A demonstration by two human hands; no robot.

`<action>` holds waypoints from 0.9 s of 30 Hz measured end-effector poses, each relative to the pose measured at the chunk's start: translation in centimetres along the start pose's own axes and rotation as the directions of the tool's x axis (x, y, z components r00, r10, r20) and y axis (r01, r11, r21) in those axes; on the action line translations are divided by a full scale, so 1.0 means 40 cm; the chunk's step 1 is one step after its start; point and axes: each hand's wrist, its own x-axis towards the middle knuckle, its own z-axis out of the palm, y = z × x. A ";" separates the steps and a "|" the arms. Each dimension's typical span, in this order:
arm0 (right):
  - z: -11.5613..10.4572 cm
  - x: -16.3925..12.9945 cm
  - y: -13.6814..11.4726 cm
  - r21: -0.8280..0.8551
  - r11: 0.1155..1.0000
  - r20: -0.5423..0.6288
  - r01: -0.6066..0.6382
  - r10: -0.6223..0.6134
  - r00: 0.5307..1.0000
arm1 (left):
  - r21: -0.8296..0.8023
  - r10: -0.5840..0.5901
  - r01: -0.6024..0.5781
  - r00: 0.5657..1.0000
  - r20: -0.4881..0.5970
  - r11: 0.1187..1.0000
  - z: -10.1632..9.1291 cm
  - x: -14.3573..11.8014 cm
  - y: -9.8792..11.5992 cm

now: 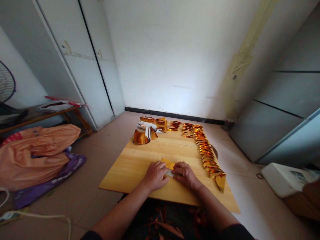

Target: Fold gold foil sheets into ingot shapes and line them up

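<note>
A sheet of gold foil paper (168, 163) lies on the wooden board between my hands, its pale underside turned up along the near edge. My left hand (156, 175) grips the sheet's left side with curled fingers. On the right side, my right hand (185, 174) has its fingers bent and pressed onto the same sheet. Folded gold foil pieces (206, 151) overlap in a long row down the board's right side. Two shorter groups, one of them a stack of folded pieces (187, 130), lie at the far edge.
Loose gold sheets (142, 136) and white paper rolls sit at the board's far left corner. The wooden board (120, 176) stands low before a white wall. A grey cabinet (82, 66), orange bag (37, 153), refrigerator (282, 100) and white box (282, 180) stand around it.
</note>
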 end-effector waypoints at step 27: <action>0.013 0.027 -0.019 0.129 0.987 -0.122 -0.101 0.117 0.986 | 0.110 -0.031 0.049 0.987 -0.156 0.993 0.043 -0.012 0.019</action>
